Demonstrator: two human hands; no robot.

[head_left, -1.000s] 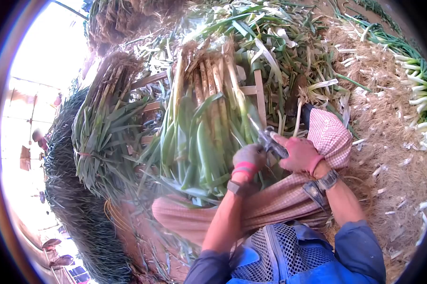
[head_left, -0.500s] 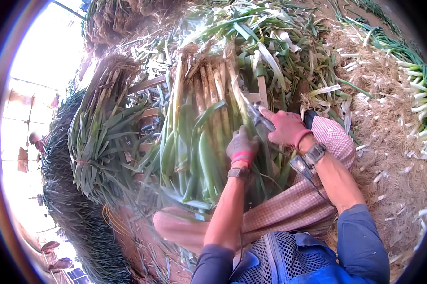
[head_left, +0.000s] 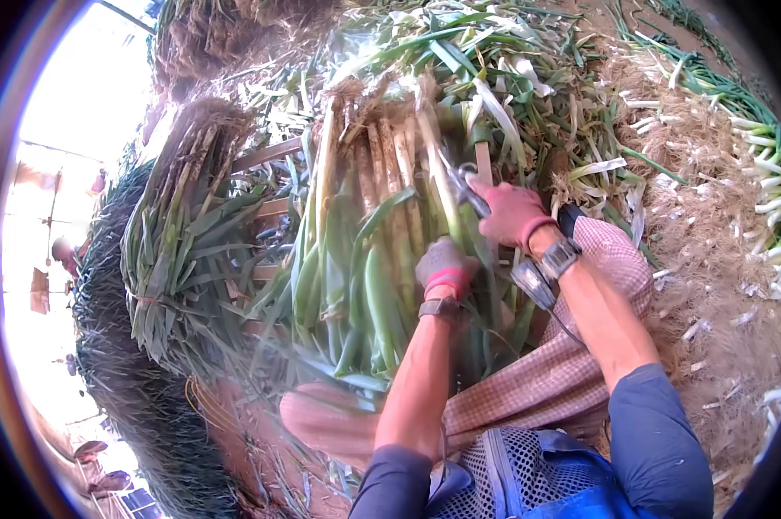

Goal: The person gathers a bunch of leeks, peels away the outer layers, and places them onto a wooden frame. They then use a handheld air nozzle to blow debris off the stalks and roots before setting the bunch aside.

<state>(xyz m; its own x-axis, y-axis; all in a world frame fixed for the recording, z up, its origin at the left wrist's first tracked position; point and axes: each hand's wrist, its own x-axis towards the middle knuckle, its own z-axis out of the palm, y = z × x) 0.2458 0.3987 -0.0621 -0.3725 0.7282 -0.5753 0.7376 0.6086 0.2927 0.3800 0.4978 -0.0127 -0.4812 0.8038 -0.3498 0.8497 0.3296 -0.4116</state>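
My left hand (head_left: 445, 264), in a grey and pink glove, is closed around the lower part of a leek stalk (head_left: 440, 177). The stalk tilts slightly, its roots toward the far side. My right hand (head_left: 509, 212), in a pink glove, is closed on a grey hand tool with a thin tip (head_left: 468, 195). The tip points up and left, close beside the white shank; whether it touches cannot be seen. Left of my hands lies a row of leeks (head_left: 377, 173), roots away from me and green leaves (head_left: 377, 290) toward me.
A slatted wooden rack (head_left: 269, 156) shows under the leeks. A tied leek bundle (head_left: 183, 233) leans at the left. Stripped leaves (head_left: 494, 69) heap up behind. Root trimmings (head_left: 667, 190) cover the right ground, beside cleaned leeks (head_left: 775, 182). My crossed leg (head_left: 529, 372) is in front.
My right hand and the tool have moved a little left and up, closer to the stalk. The stalk's lower end has shifted slightly; my left hand stays on it.
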